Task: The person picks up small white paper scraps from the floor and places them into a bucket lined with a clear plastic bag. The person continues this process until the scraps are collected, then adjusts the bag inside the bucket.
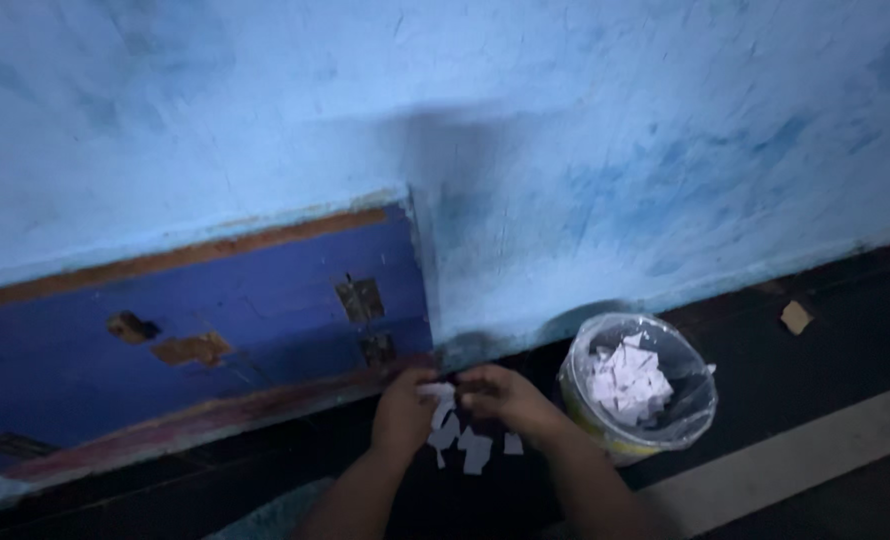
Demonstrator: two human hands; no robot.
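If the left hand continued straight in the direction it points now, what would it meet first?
The left hand points up and away, toward the base of the wall. It would probably first meet the dark blue painted band low on the wall, near its worn reddish lower edge, though depth is unclear.

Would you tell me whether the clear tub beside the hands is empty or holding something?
Holding something: white paper pieces are piled inside the clear tub.

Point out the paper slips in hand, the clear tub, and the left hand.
paper slips (462, 440), head view, dangling middle slip
clear tub (577, 395), head view, left wall
left hand (403, 408), head view, back of hand
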